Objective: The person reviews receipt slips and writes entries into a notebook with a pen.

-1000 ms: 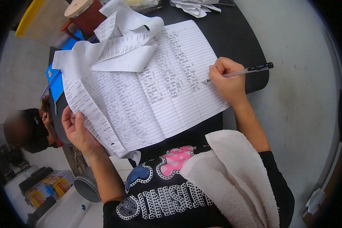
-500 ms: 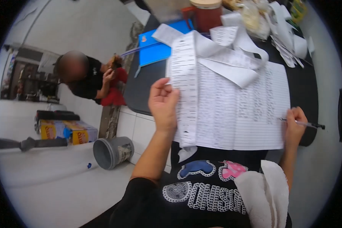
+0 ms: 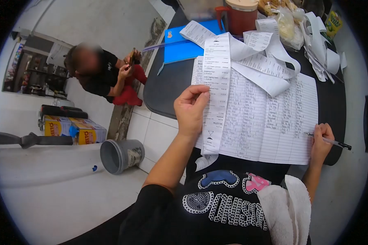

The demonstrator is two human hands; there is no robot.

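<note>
An open lined notebook (image 3: 288,139) with columns of handwriting lies on the black table (image 3: 161,96). A long printed receipt (image 3: 216,90) runs down its left page and loops over the top. My left hand (image 3: 191,107) pinches the left edge of this strip between thumb and fingers. On the right page's lower right edge rests my right hand (image 3: 322,141), closed around a pen (image 3: 337,143) whose tip is close to the paper, beside the written columns.
Behind the notebook are a blue folder (image 3: 182,49), a red mug (image 3: 241,20), a plastic bag (image 3: 289,26) and more receipts (image 3: 319,53). Another person (image 3: 100,69) sits at the left holding a phone. A grey bucket (image 3: 122,156) and yellow boxes (image 3: 75,130) are lower left.
The view has swung left, so the notebook and both hands appear further right. My left hand has moved up along the receipt strip, which now lies straighter. The pen remains in my right hand.
</note>
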